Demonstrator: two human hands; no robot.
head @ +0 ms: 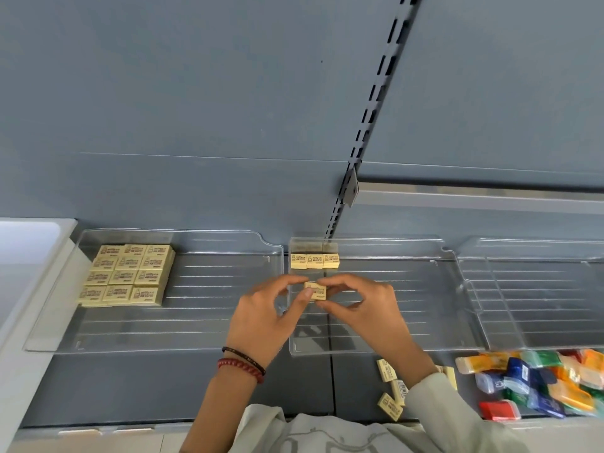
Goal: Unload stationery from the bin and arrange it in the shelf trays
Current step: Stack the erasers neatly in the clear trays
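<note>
A small cream eraser (317,291) is pinched between my left hand (266,317) and my right hand (362,305), just above the middle clear tray (451,322). Three matching erasers (314,260) stand in a row at that tray's back left corner. The left clear tray (209,289) holds a neat block of several erasers (125,276) at its back left. A few loose cream erasers (390,387) lie on the shelf in front of the middle tray, partly hidden by my right sleeve.
A pile of colourful wrapped items (536,382) lies on the shelf at the right front. A third clear tray (539,289) sits at the right. A white surface (29,253) borders the left. A slotted upright (369,103) runs up the grey back wall.
</note>
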